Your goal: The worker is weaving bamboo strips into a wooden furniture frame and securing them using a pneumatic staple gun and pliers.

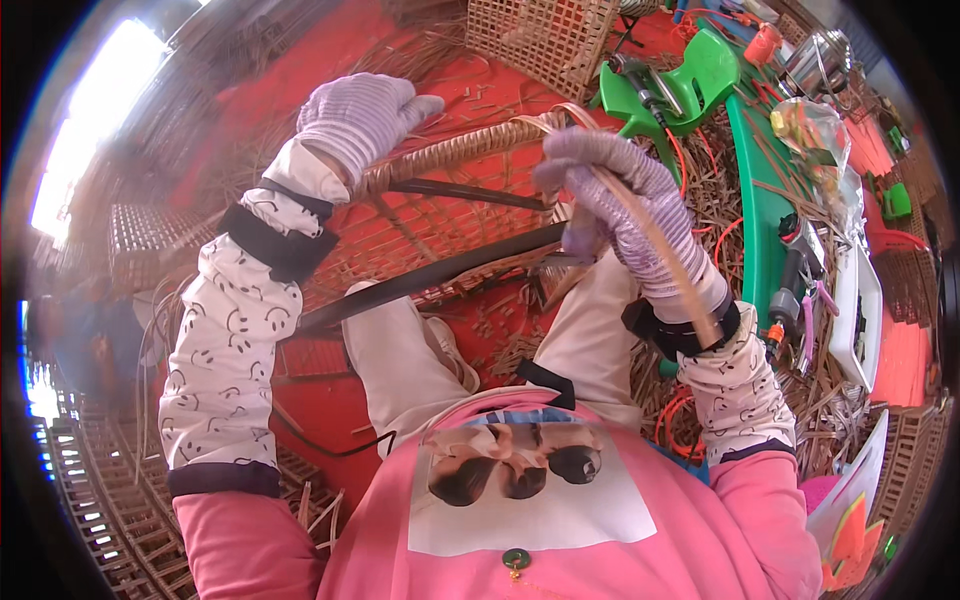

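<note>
My right hand (630, 215), in a lavender striped glove, is closed on a flat tan rattan strip (650, 225). One length of the strip trails over the glove towards my wrist; its other part bends round the end of a rattan-wrapped bar (460, 148). That bar edges an openwork woven frame (400, 235) lying across my knees, with dark flat bars beneath it. Beyond the bar's left end is my left hand (360, 120), gloved alike, thumb pointing right and fingers curled over; what it holds, if anything, is hidden.
Beside my right knee, a power tool (648, 95) rests on a green plastic stool (700, 75). Another tool (790, 270) with an orange hose lies by a green board (760, 200). A woven basket (540, 40) stands ahead. Loose rattan scraps litter the red floor (480, 330).
</note>
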Demonstrator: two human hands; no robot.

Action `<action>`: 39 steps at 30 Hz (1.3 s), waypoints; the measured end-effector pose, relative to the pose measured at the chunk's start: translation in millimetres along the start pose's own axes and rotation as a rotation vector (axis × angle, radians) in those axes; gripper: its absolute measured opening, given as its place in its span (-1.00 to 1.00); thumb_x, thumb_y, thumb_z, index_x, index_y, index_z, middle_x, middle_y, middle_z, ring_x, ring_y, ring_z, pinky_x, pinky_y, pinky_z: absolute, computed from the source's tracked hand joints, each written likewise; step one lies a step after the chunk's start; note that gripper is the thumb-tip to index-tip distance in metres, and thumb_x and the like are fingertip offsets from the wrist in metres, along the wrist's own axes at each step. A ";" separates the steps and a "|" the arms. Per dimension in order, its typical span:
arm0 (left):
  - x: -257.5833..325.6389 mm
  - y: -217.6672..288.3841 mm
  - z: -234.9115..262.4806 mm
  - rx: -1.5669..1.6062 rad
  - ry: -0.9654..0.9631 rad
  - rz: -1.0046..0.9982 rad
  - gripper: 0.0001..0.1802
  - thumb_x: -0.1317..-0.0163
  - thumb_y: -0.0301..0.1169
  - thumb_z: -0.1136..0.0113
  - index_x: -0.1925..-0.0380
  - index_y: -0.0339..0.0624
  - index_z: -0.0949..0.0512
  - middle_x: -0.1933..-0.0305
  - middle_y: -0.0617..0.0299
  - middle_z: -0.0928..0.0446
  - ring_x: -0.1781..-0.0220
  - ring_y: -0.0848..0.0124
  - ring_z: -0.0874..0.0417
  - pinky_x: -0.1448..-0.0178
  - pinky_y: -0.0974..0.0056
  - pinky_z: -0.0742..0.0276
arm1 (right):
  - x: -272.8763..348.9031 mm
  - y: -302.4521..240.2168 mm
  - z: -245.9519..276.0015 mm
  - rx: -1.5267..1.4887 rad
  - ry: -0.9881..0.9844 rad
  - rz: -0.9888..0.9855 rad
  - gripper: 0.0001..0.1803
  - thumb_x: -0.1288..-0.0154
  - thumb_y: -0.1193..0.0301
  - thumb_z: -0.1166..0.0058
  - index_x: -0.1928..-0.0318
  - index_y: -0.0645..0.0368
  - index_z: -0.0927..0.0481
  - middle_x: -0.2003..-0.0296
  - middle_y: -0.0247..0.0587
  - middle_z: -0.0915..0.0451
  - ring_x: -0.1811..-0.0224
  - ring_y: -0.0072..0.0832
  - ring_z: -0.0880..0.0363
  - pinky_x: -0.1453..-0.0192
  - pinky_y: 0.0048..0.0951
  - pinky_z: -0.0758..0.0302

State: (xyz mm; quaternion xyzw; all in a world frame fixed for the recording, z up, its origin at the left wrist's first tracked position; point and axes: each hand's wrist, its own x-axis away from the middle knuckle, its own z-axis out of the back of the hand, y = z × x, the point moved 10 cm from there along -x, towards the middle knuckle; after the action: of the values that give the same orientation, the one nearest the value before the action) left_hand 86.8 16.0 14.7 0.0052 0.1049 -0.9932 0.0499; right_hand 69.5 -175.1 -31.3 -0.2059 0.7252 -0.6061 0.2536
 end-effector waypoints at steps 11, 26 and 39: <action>63.8 108.7 -11.7 0.595 -0.190 -0.432 -0.72 -0.19 -0.19 -0.02 0.23 -0.09 -0.54 0.34 0.03 -0.54 0.21 0.07 -0.55 0.13 0.16 -0.45 | 23.0 -3.0 12.2 -0.553 -0.012 -0.187 -0.41 -0.31 0.13 0.12 -0.12 0.41 -0.28 0.15 0.13 -0.55 0.50 -0.39 -0.60 0.39 -0.46 -0.55; 81.6 115.2 -35.5 0.746 0.018 -0.425 -0.64 -0.11 -0.32 -0.14 0.10 -0.23 -0.47 0.24 -0.07 -0.53 0.21 0.03 -0.55 0.14 0.17 -0.49 | 67.3 -70.1 -12.1 -0.397 -0.136 0.195 -0.74 -0.26 0.35 -0.01 0.20 0.34 -0.51 0.65 -0.30 -0.45 0.67 -0.57 -0.46 0.55 -0.59 -0.44; 85.3 127.0 -15.6 0.648 0.309 -1.115 -0.68 -0.24 -0.42 0.15 -0.01 -0.04 -0.40 0.34 0.07 -0.56 0.34 0.13 -0.61 0.21 0.17 -0.53 | 90.5 -1.4 9.6 0.360 -0.040 0.267 -0.87 -0.13 0.56 -0.09 0.27 0.20 -0.57 0.16 -0.16 -0.49 0.14 -0.41 -0.50 0.02 -0.44 -0.41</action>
State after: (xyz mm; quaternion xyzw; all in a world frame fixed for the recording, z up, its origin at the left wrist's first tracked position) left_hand 14.7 -112.7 -28.7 0.1071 -0.2063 -0.8393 -0.4915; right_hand 4.2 -237.6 -41.9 -0.0717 0.6210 -0.6826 0.3785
